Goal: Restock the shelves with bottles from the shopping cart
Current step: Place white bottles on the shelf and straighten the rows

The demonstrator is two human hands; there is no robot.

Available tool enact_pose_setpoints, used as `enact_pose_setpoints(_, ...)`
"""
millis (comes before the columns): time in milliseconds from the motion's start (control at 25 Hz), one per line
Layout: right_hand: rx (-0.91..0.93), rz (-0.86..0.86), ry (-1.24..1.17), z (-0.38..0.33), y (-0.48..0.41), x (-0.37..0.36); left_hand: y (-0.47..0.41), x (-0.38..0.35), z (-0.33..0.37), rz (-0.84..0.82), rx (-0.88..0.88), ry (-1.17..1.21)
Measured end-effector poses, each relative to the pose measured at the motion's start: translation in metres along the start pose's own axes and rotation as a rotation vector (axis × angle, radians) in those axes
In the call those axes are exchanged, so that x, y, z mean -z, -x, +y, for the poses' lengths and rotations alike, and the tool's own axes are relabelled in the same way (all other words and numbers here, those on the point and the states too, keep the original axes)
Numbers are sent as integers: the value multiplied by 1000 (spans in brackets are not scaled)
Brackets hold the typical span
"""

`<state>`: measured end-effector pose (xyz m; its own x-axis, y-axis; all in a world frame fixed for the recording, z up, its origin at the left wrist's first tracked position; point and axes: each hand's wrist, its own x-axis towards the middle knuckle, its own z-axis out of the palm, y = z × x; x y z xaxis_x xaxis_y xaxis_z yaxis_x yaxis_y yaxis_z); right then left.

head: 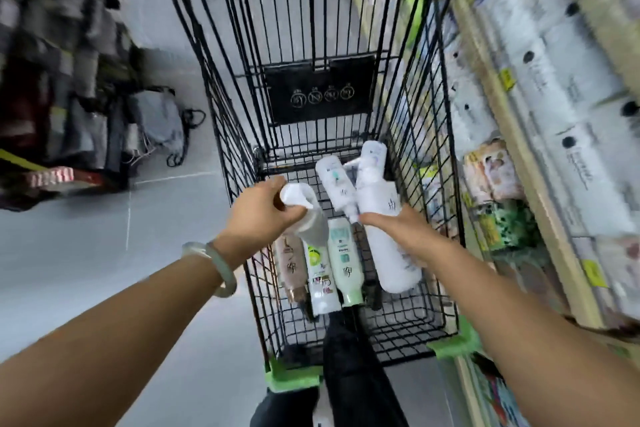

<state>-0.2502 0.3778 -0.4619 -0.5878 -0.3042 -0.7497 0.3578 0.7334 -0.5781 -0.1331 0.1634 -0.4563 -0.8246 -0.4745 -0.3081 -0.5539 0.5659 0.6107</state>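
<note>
The left hand (266, 211) was curled round the white top of a grey bottle (313, 225), which was held inside the shopping cart (318, 90). A tall white bottle (375, 194) was gripped at its middle by the right hand (398, 230). Three more bottles (344, 263) were laid side by side on the cart floor, and a smaller white bottle (337, 184) beyond them. Stocked shelves (523, 156) were seen just right of the cart.

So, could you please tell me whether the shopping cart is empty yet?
Not empty: the shopping cart has at least three bottles lying on its wire floor.
</note>
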Motion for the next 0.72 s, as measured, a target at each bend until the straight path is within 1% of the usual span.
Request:
enact_pose_setpoints(80, -6, 1, -123, -3, 45, 4, 20, 36, 25, -10, -119, 171)
enact_pose_setpoints(120, -14, 14, -174, -2, 65, 4, 34, 53, 42, -38, -142, 305)
enact_pose_setpoints(200, -14, 40, -242, -5, 105, 2, 62, 79, 74, -189, -129, 596)
enact_pose_setpoints(240, 6, 62, -278, -5, 124, 1, 75, 89, 88, -263, -124, 692)
enact_pose_setpoints(280, 39, 90, -324, -5, 144, -1, 91, 99, 103, -317, -146, 734)
enact_pose_setpoints(360, 112, 145, -434, -5, 187, -2, 118, 116, 126, -389, -215, 742)
enact_pose_setpoints(480, 189, 212, -594, -1, 252, 2, 154, 133, 165, -432, -235, 775)
enact_pose_setpoints(600, 251, 265, -756, 17, 308, 11, 186, 129, 208, -473, -243, 732)
enact_pose_setpoints(720, 293, 341, -891, 45, 367, 26, 224, 105, 256, -508, -264, 752)
